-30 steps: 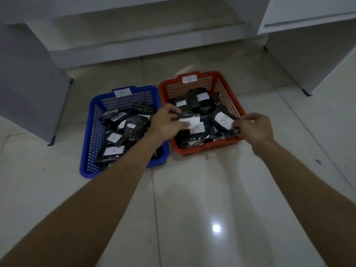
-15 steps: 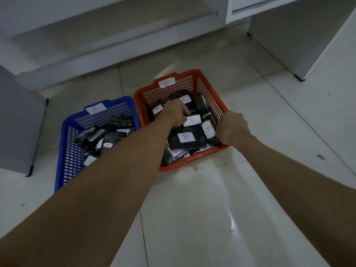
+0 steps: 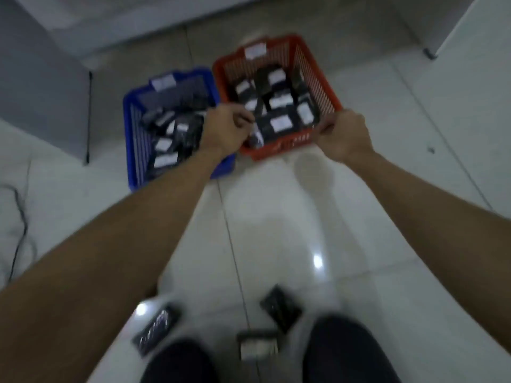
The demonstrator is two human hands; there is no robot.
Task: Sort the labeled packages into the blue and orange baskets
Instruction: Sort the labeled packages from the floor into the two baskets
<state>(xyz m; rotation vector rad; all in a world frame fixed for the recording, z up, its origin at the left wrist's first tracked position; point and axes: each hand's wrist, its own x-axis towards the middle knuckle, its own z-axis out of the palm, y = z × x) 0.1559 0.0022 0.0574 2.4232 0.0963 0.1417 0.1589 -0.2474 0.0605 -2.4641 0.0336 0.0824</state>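
Head view (blurred): blue basket (image 3: 132, 150) and orange basket (image 3: 318, 76) sit touching on the floor (image 3: 276, 217), both holding labeled packages (image 3: 280, 123). Left hand (image 3: 226, 128) and right hand (image 3: 344, 134), fingers curled, are at the orange basket's near corners; whether they grip it, I cannot tell. Three packages (image 3: 280, 308) lie near the knees (image 3: 348, 352).

Both forearms are bare with no sleeves, watch or rings showing, the left hand (image 3: 225, 128) and right hand (image 3: 344, 134) are ungloved, and the knees (image 3: 179, 360) wear dark trousers.
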